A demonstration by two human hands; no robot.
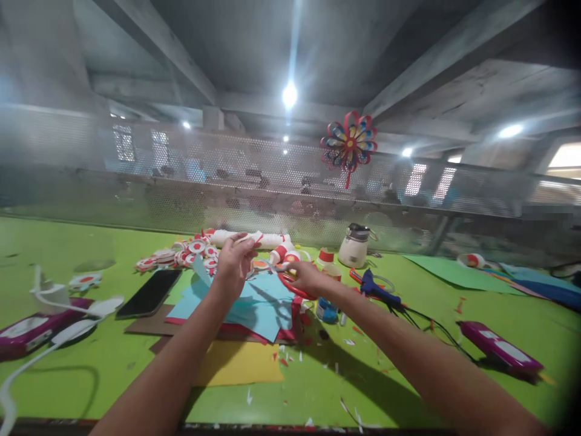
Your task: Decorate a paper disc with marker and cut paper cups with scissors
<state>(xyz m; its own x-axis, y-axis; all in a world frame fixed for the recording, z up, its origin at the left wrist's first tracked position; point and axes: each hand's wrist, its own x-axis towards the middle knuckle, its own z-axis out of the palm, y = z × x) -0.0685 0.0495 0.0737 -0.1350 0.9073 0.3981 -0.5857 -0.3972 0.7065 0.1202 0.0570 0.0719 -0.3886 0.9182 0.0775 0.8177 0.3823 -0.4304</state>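
My left hand (pixel 233 264) is raised above a stack of light blue paper sheets (pixel 254 303), fingers pinched on a small white and red paper strip (pixel 252 239). My right hand (pixel 307 277) reaches over the same stack and grips red-handled scissors (pixel 290 284), with their blades pointing left toward the other hand. Behind both hands lie several red and white paper rosettes (pixel 190 251) and a long white roll (pixel 254 239). Red and yellow paper sheets (pixel 240 363) lie under the blue ones.
On the green table (pixel 91 369) are a black phone (pixel 149 292), a blue glue gun (pixel 379 289) with black cord, a white kettle-like pot (pixel 354 245), magenta cases (pixel 499 347) and white cables (pixel 54 303). A paper pinwheel (pixel 348 142) hangs on the mesh fence.
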